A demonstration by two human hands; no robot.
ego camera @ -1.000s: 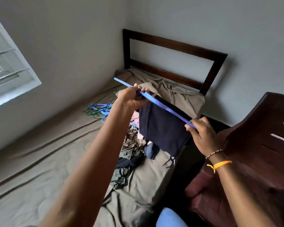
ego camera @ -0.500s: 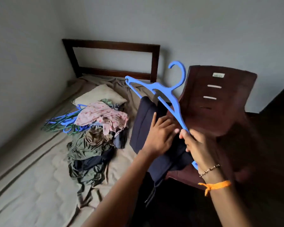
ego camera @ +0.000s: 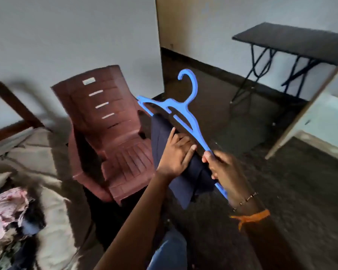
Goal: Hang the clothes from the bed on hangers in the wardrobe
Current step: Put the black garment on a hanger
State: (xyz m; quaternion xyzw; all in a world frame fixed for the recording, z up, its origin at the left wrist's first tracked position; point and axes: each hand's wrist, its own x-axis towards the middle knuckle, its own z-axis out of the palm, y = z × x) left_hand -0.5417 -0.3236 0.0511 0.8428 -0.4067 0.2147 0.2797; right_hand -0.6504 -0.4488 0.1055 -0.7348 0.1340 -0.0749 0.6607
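Right hand [ego camera: 225,170] pinches the lower arm of the blue hanger [ego camera: 185,121], thumb and fingers closed on the plastic, hook pointing to 12 o'clock and tilted. Left hand [ego camera: 176,152] lies on the dark garment [ego camera: 176,172] with fingers nearly straight, pressing the cloth against the hanger's bar; looks like a smoothing or steadying hold, so the fold doesn't slide off while it's carried. The two hands sit just beside each other at frame centre, not touching as far as I can tell. Garment is draped over the bar and hangs toward 6 o'clock, loose end free in the air, clear of the chair [ego camera: 109,137] at 9 o'clock. Rest of the clothes [ego camera: 10,211] lie on the bed [ego camera: 53,221] at 8 o'clock, blurred. My read: this item is hung on its hanger, the rail step isn't done yet. A slanted pale panel edge [ego camera: 308,106] at 3 o'clock may be the wardrobe door, can't confirm; no rail in view. Table [ego camera: 293,39] sits at 1 o'clock, well apart. Open floor [ego camera: 281,191] runs from 2 to 5 o'clock, so there's room to swing right. Watch items: hook or hanger tip catching that panel edge, and the hanging cloth brushing the chair arm on a turn.
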